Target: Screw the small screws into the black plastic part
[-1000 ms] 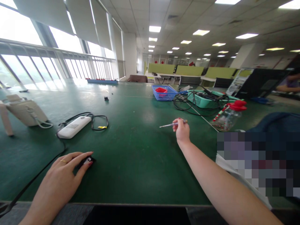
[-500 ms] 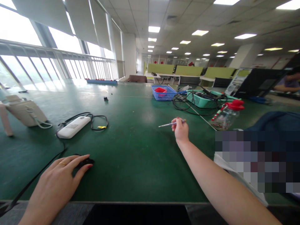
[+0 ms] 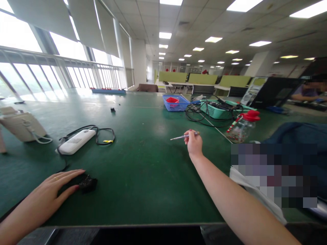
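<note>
On the green table (image 3: pixel 143 177), my left hand (image 3: pixel 55 185) lies low at the left with its fingers stretched out and thumb spread. Just beyond its fingertips is a small black object (image 3: pixel 88 184), block-like, with some fine detail on top; its kind is too unclear to name. The thumb tip is very close to it, and whether they touch I cannot tell. Above the middle of the table, my right hand (image 3: pixel 194 143) is closed around the handle of a slim screwdriver (image 3: pixel 181 137), whose thin metal shaft points left.
A white power strip (image 3: pixel 78 141) with a black cable lies at left, near a beige bag-like object (image 3: pixel 24 124). Farther back are a blue basket (image 3: pixel 176 103), a green basket (image 3: pixel 217 110) with cables, and a jar with a red lid (image 3: pixel 244 127). Dark cloth (image 3: pixel 293 134) lies right.
My left hand has let go of the small black object and drawn back to the left, its fingers straighter. My right hand still holds the screwdriver in nearly the same place. The view has shifted slightly.
</note>
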`<state>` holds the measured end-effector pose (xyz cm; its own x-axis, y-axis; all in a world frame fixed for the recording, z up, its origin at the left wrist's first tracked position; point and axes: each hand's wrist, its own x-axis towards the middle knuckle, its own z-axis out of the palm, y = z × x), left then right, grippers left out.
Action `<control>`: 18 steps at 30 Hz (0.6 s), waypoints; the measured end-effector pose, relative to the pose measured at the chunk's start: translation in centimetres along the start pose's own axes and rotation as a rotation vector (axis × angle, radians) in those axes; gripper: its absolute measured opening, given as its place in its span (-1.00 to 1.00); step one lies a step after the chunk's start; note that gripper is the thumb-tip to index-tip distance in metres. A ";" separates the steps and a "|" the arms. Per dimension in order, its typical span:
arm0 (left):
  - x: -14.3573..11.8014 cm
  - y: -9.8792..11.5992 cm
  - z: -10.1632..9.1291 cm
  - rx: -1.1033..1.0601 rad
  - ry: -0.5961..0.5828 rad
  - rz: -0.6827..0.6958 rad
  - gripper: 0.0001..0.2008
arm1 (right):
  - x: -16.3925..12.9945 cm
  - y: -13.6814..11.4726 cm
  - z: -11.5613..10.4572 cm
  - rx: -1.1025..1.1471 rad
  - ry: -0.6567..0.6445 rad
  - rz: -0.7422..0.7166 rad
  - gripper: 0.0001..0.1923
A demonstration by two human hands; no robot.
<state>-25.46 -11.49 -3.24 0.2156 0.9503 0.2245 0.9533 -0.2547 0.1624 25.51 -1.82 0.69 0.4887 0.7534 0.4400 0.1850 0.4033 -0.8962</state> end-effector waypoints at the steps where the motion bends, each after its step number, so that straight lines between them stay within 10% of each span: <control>1: 0.0 0.0 0.0 0.012 0.015 -0.006 -0.50 | 0.0 0.0 0.0 -0.007 -0.002 -0.005 -0.70; 9: -0.6 3.1 -1.5 -0.006 0.228 -0.088 -0.48 | -0.2 -0.1 0.0 -0.013 -0.001 -0.005 -0.69; 18: -0.8 6.9 -0.8 -0.090 0.063 -0.032 -0.57 | -0.3 -0.3 0.1 -0.011 -0.016 -0.009 -0.69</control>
<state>-19.24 -14.12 -1.53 0.1691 0.9456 0.2778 0.9360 -0.2424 0.2554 25.21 -2.09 0.89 0.4733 0.7580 0.4487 0.1986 0.4044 -0.8928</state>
